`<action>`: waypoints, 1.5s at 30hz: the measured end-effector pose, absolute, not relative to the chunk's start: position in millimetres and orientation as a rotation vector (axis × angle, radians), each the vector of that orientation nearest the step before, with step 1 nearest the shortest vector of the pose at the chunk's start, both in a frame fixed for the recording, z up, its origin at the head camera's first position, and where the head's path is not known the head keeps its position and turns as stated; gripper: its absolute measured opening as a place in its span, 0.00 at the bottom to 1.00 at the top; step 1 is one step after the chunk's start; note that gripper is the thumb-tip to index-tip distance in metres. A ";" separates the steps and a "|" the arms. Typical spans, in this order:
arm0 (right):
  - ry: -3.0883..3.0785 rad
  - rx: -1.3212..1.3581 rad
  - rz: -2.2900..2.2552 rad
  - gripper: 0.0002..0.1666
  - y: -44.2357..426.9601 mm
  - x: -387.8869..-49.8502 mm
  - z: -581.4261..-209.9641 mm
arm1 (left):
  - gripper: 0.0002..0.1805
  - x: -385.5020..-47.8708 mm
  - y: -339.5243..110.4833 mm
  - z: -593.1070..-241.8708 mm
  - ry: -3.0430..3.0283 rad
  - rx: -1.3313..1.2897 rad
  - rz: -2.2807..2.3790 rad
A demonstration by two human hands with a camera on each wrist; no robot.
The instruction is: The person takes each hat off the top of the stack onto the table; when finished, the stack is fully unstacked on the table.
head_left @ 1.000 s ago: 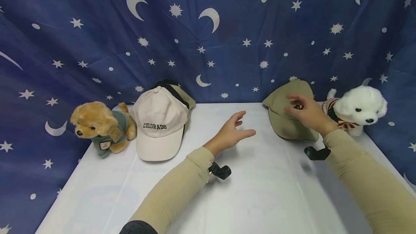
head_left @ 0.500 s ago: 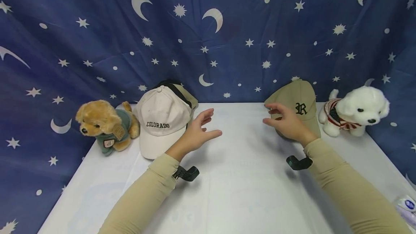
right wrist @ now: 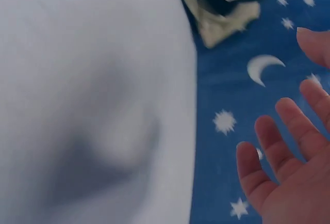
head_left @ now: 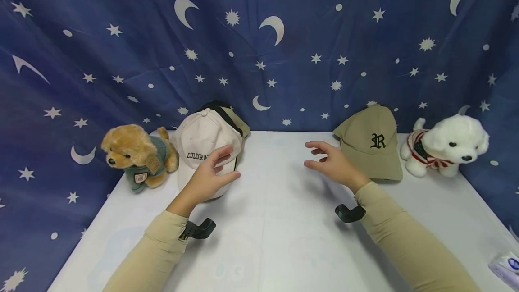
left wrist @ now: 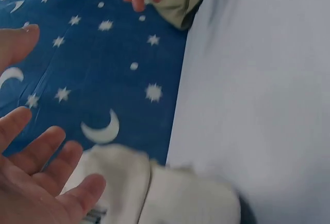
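The left hand (head_left: 206, 179), fingers apart and holding nothing, is over the brim of a cream cap (head_left: 204, 134) lettered COLORADO and hides part of the word; touching cannot be told. Behind that cap, black and khaki caps (head_left: 239, 123) show at its edge. My right hand (head_left: 334, 163) hovers empty, thumb and fingers spread, just left of a khaki cap (head_left: 366, 136) with a black R. In the left wrist view the left hand (left wrist: 44, 182) is beside the cream cap (left wrist: 180, 198); the right wrist view shows the right hand (right wrist: 294, 167) with its fingers loosely spread.
A tan plush dog (head_left: 129, 148) in a green top sits at the left of the white table (head_left: 284, 238). At the right is a white plush dog (head_left: 458, 139) in a striped top. A purple and white packet (head_left: 507, 267) lies at the right edge, and a starry blue cloth (head_left: 300, 26) hangs behind.
Both hands have moved left: the left one from mid-table to over the cream cap, the right one off the front of the khaki cap, whose R is uncovered. The caps and plush dogs look unmoved.
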State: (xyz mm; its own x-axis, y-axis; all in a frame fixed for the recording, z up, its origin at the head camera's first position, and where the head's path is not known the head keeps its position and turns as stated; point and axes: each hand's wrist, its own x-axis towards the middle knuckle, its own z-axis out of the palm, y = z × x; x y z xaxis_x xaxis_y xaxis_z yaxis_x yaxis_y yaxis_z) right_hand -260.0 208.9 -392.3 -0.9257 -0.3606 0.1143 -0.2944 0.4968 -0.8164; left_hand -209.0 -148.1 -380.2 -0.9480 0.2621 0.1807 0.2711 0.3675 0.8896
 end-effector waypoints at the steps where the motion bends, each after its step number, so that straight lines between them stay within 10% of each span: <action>1: 2.656 -0.578 -1.399 0.32 204.0 -259.4 -393.7 | 0.39 -206.7 -154.2 -381.6 -2.590 -0.486 -1.686; 22: 2.537 -0.596 -1.357 0.34 110.2 -273.0 -408.9 | 0.38 -185.1 -248.8 -427.0 -2.694 -0.024 -1.596; 45: 2.407 -0.675 -1.471 0.34 41.7 -306.1 -378.6 | 0.48 -201.9 -257.2 -434.6 -2.841 0.219 -1.566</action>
State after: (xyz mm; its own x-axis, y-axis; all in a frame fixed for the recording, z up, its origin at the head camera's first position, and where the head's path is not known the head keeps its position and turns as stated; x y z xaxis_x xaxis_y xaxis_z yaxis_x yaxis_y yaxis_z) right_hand -306.1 41.7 -378.6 -0.8645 -0.5015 0.0344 -0.2595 0.3867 -0.8849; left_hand -201.9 -257.2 -434.6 -0.9849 -0.0645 -0.1607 -0.1703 0.5284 0.8317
